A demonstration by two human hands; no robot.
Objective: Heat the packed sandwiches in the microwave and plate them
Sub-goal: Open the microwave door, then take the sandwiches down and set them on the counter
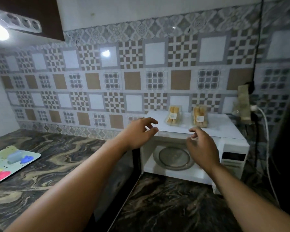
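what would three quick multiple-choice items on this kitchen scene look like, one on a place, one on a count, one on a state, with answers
1. Where are the sandwich packs?
A. on the glass turntable
B. on top of the microwave
C. on the colourful tray

2. How many sandwich packs are in view?
A. one
B. two
C. four

3. What state is the microwave door in?
A. swung open
B. fully closed
C. removed and lying on the counter

Answers:
1 B: the left sandwich pack and the right sandwich pack both stand on the white top of the microwave, near the tiled wall.
2 B: only those two packs show.
3 A: the microwave door hangs open to the left, baring the empty turntable; the left hand and right hand reach toward the packs, holding nothing.
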